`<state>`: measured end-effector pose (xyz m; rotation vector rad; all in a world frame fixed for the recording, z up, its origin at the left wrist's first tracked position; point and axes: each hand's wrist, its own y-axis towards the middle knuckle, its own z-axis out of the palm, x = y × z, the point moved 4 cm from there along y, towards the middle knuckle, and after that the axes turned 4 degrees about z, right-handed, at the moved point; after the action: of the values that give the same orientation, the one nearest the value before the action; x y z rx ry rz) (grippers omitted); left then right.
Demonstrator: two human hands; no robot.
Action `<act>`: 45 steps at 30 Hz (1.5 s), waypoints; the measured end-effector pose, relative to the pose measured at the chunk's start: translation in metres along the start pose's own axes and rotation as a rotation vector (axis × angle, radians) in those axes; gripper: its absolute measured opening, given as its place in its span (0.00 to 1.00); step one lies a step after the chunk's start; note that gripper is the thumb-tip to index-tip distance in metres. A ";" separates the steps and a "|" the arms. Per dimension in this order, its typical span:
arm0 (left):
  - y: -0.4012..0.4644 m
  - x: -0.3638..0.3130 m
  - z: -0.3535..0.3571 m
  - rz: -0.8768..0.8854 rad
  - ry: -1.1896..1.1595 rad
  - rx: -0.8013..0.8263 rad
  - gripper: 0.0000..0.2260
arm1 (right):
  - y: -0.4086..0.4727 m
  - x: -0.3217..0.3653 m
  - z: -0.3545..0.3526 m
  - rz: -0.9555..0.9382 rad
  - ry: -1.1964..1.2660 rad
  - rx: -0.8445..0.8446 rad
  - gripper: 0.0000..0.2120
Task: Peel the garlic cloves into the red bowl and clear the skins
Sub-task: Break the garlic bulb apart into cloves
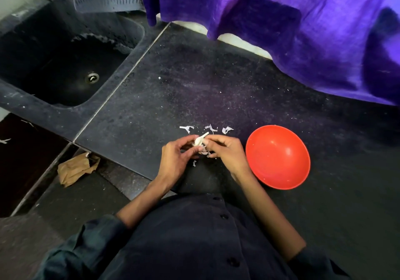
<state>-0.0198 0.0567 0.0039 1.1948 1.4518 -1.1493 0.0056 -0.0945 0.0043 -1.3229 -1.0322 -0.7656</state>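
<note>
A white garlic clove (199,141) is pinched between the fingertips of both hands just above the dark counter. My left hand (176,159) grips it from the left, my right hand (227,151) from the right. Loose white garlic skins (211,128) lie scattered on the counter just beyond my fingers, and a few more bits lie under them (194,163). The red bowl (278,157) stands on the counter right of my right hand, a short gap away; no cloves are visible inside it.
A dark sink (65,63) with a metal drain is set into the counter at the far left. Purple cloth (292,24) hangs over the counter's back and right. A crumpled brown paper bag (75,168) lies below the counter's front edge.
</note>
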 end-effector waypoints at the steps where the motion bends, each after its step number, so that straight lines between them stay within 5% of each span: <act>1: 0.000 -0.001 0.001 0.011 0.000 0.016 0.15 | -0.001 0.000 0.003 0.020 0.041 0.026 0.06; 13: -0.001 -0.003 0.001 0.025 0.014 0.020 0.07 | -0.003 -0.005 0.005 0.067 0.186 -0.002 0.03; 30: 0.001 0.012 0.001 -0.219 -0.351 -0.039 0.06 | -0.002 -0.011 0.001 0.100 0.343 0.006 0.05; 45: -0.001 0.009 -0.006 -0.157 -0.069 -0.059 0.07 | 0.010 -0.015 -0.021 -0.015 -0.246 -0.193 0.09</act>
<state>-0.0225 0.0641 -0.0035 1.0060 1.5376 -1.2325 0.0120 -0.1158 -0.0124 -1.6066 -1.1861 -0.7402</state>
